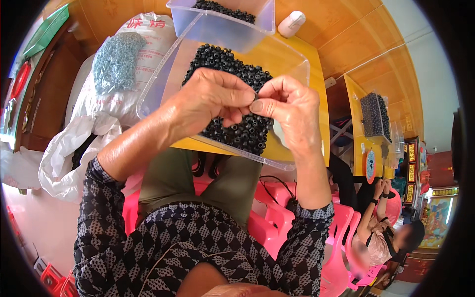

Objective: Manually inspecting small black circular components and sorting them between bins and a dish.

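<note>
My left hand (217,94) and my right hand (292,109) meet over a clear plastic tub (148,94). Thumb and forefinger of each are pinched together around a small black piece (256,97), mostly hidden by the fingertips. Beneath both hands, the tub holds a heap of small black ring-like parts (242,136), several showing a hole through the middle. The tub rests on a yellow table (316,64) in front of my knees.
Behind stands another clear tub (262,20) with black parts, beside a white bottle (292,24). On the left lie a white woven sack (153,34) and a bluish bag (118,62). At right, a person (378,237) sits near pink chairs (339,232) and a parts-filled bin (373,116).
</note>
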A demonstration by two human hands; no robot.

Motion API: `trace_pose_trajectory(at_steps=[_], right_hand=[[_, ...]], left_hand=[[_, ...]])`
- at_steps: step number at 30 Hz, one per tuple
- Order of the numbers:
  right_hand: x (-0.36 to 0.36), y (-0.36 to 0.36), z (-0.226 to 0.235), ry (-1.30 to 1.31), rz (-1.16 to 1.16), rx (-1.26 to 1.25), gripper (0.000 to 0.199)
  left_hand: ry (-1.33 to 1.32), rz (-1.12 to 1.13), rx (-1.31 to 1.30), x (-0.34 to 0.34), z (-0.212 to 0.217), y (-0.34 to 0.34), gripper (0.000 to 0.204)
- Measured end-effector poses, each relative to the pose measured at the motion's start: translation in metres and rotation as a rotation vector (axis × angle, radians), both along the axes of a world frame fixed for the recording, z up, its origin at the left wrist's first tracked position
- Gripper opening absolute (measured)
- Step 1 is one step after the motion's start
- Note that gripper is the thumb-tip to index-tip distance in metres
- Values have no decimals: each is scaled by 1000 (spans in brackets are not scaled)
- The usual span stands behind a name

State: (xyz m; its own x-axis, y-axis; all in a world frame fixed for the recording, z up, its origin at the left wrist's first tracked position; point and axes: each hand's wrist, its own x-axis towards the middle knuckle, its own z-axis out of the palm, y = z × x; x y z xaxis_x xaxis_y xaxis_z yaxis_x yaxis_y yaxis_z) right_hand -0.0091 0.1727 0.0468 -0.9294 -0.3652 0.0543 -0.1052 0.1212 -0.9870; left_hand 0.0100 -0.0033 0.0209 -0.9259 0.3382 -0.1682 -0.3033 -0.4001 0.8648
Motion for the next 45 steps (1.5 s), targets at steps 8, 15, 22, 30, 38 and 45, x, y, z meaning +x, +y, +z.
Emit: trace_pose_trajectory(at_steps=[8,15,22,30,38,45], right_hand=[[-12,-20,15,107,161,22,15],[-22,-37,24,85,229,52,16],[-43,-45,7,216,177,152,13],[-106,-27,-83,389,300,660,8],[-109,-54,-128,787,423,943,7],[-105,-62,-143,651,477,930,8]], left_hand=[[38,-34,44,-10,-5,-19,17],[76,16,97,-11,-3,-27,15],[-2,62,336,-10,-12,-40,17],[-65,127,540,-11,-24,-40,15],[-66,132,495,-5,-24,-41,15],[-68,155,403,-4,-22,-40,16]])
